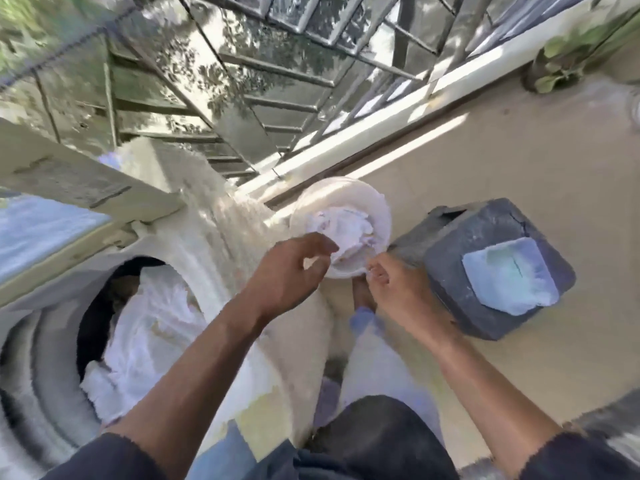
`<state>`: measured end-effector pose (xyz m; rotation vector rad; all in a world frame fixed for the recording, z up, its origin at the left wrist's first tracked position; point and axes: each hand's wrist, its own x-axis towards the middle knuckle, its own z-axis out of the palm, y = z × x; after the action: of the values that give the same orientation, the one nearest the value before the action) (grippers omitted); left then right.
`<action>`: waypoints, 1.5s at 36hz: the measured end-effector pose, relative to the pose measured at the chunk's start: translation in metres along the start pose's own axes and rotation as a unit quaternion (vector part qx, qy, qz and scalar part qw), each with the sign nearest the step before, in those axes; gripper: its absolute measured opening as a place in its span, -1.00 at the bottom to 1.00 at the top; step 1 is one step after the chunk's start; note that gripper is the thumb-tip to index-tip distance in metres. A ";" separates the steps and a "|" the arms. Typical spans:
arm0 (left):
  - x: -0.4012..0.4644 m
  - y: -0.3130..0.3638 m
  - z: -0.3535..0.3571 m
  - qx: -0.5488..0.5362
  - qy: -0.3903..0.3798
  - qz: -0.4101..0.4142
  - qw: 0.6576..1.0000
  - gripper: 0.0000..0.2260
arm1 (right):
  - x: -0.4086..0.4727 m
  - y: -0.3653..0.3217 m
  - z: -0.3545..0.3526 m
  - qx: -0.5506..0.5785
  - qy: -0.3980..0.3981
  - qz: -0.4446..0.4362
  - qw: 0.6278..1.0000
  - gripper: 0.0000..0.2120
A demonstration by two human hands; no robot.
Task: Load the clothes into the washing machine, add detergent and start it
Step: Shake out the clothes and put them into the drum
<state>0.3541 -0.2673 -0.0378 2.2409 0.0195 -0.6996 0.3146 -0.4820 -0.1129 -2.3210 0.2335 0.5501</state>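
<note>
washer drum: clothes loaded. tub: right hand grips rim; left hand loosely curled, holding nothing. detergent, start: pending.

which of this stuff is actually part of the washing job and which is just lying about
Part of the job:
- washing machine, drum open
- white clothes in the drum
- white tub holding crumpled white stuff
- left hand and right hand, both at the tub's rim

Just lying about:
- grey jerrycan on the floor
- potted plant
- window grille
</note>
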 end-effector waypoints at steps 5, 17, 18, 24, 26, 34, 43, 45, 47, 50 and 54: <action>0.072 -0.021 0.055 0.031 -0.123 -0.142 0.982 -0.79 | 0.058 0.042 0.015 -0.081 -0.121 0.011 0.989 -0.79; 0.189 -0.127 0.141 0.129 -0.237 -0.252 0.929 -0.67 | 0.220 0.138 0.120 -0.111 -0.263 0.036 0.958 -0.74; 0.195 -0.137 0.147 0.139 -0.241 -0.251 0.927 -0.66 | 0.233 0.145 0.132 -0.111 -0.271 0.029 0.956 -0.75; 0.226 -0.200 0.184 0.176 -0.267 -0.257 0.912 -0.57 | 0.299 0.185 0.199 -0.154 -0.327 0.002 0.932 -0.74; 0.235 -0.218 0.198 0.172 -0.268 -0.257 0.912 -0.57 | 0.312 0.199 0.221 -0.188 -0.369 0.005 0.910 -0.71; 0.262 -0.259 0.238 0.131 -0.251 -0.263 0.922 -0.59 | 0.342 0.240 0.282 -0.196 -0.376 0.072 0.903 -0.49; 0.269 -0.261 0.233 0.066 -0.252 -0.312 0.914 -0.63 | 0.357 0.221 0.288 0.006 -0.323 0.265 0.908 -0.57; 0.272 -0.259 0.229 0.040 -0.238 -0.329 0.913 -0.64 | 0.352 0.219 0.281 0.043 -0.317 0.276 0.906 -0.58; 0.275 -0.254 0.225 0.011 -0.224 -0.340 0.913 -0.65 | 0.343 0.216 0.269 0.115 -0.306 0.296 0.897 -0.58; 0.275 -0.244 0.221 -0.019 -0.205 -0.354 0.912 -0.60 | 0.321 0.201 0.243 0.243 -0.297 0.323 0.865 -0.62; 0.270 -0.229 0.216 -0.041 -0.177 -0.362 0.914 -0.50 | 0.292 0.170 0.197 0.324 -0.329 0.281 0.841 -0.56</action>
<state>0.4284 -0.3083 -0.4440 1.9663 0.7158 -1.4582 0.4579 -0.4691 -0.4765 -1.2811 0.6561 1.2903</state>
